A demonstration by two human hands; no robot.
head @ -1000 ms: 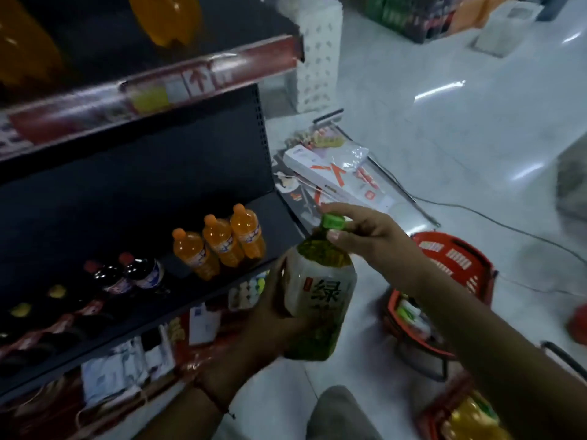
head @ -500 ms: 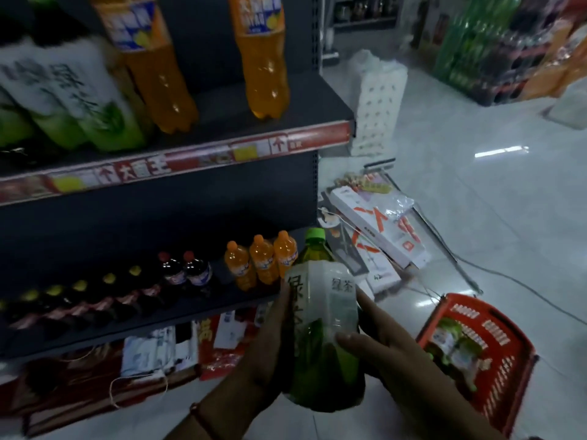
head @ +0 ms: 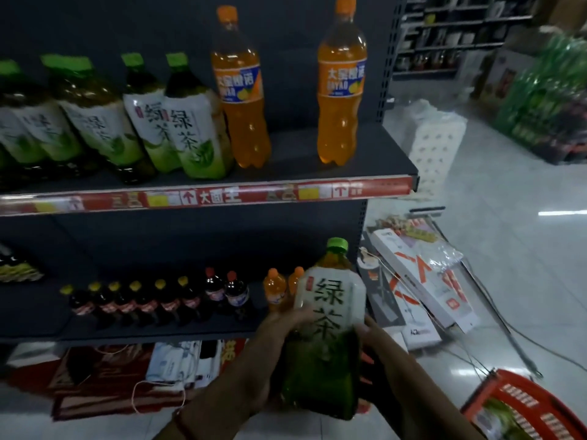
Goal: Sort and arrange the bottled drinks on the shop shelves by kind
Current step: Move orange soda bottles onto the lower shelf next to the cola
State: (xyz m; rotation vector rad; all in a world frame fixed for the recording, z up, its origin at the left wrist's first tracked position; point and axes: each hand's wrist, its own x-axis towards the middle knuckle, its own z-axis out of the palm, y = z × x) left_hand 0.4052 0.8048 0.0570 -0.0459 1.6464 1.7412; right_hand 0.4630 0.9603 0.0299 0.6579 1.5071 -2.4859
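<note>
Gripping a large green tea bottle [head: 327, 325] from both sides, a person holds it upright in front of the lower shelf [head: 158, 336] of a dark shop gondola, the left hand [head: 279, 341] curled round the bottle's left flank and the right hand [head: 374, 341] wrapped round its right and rear, its fingers mostly hidden behind the bottle. The bottle has a green cap, and its white label carries the large dark characters 绿茶 with a small red mark at the upper left. On the upper shelf [head: 365, 166] a row of matching green tea bottles [head: 178, 122] stands at the left, the same 绿茶 lettering legible on the nearest two; just beside them is an orange soda bottle [head: 241, 100], and a second orange soda bottle [head: 341, 87] stands apart to the right, both with blue-and-orange labels whose Latin line looks like "DAYAO" but is too blurred to confirm. The red price strip [head: 209, 196] along the shelf edge shows white characters and upward arrows. On the lower shelf, dark cola-type bottles [head: 152, 300] with yellow and red caps line up beside small orange bottles [head: 274, 289], partly hidden behind the held bottle. White boxes [head: 422, 281] with red markings lie on the tiled floor to the right, and a red shopping basket [head: 521, 404] sits at the lower right.
</note>
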